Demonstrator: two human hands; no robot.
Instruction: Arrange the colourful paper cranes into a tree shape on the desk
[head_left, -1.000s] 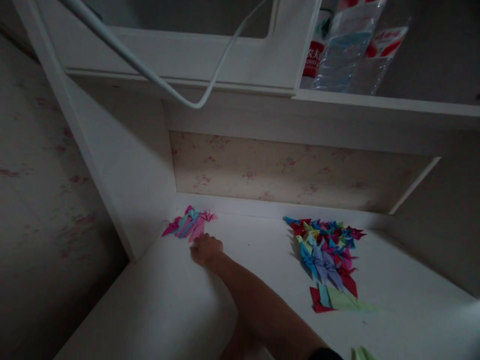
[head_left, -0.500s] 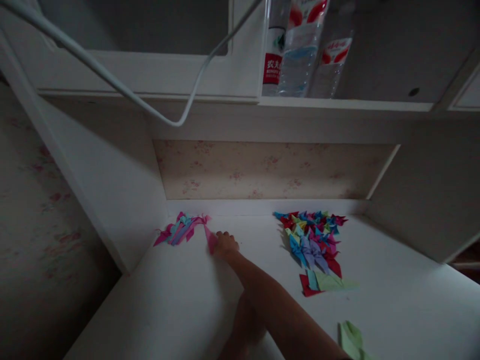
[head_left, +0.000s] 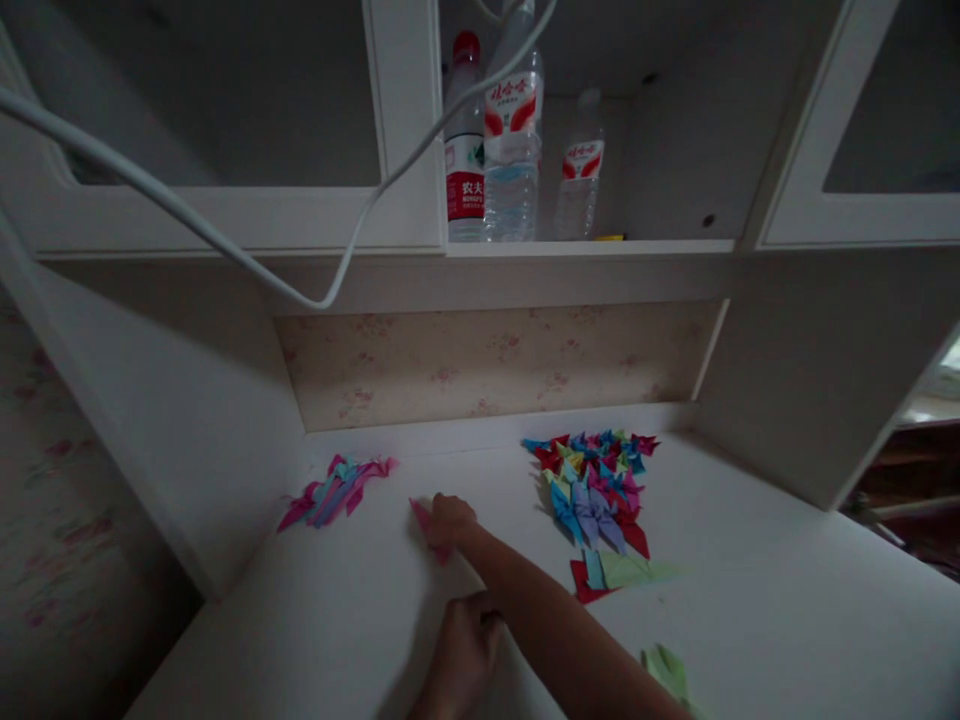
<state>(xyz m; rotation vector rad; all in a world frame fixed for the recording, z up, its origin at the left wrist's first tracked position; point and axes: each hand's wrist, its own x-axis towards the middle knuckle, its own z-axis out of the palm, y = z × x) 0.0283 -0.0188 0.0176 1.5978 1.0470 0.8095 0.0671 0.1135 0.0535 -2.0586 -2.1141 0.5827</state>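
Note:
My right hand (head_left: 451,522) reaches across from the lower right, its fingers closed on a pink folded paper (head_left: 421,515) above the white desk. Below it, my left hand (head_left: 466,640) is curled beside my right forearm; the forearm partly hides its fingers, and anything in them does not show. Left of my right hand lies a small pile of folded papers (head_left: 341,492) in pink, teal and purple. Toward the right is a dense group of colourful paper cranes (head_left: 592,480). Flat red, blue and green folded papers (head_left: 626,570) lie just in front of that group.
A light green folded paper (head_left: 666,672) lies near the front, by my right forearm. Plastic water bottles (head_left: 513,160) stand on the open shelf above the desk (head_left: 315,640). A white cable (head_left: 247,262) hangs across the view. Cabinet side panels close in the desk left and right.
My right hand has drawn the pink folded paper away from the left pile, toward me. My left hand has come further into view. The camera has tilted up and turned right.

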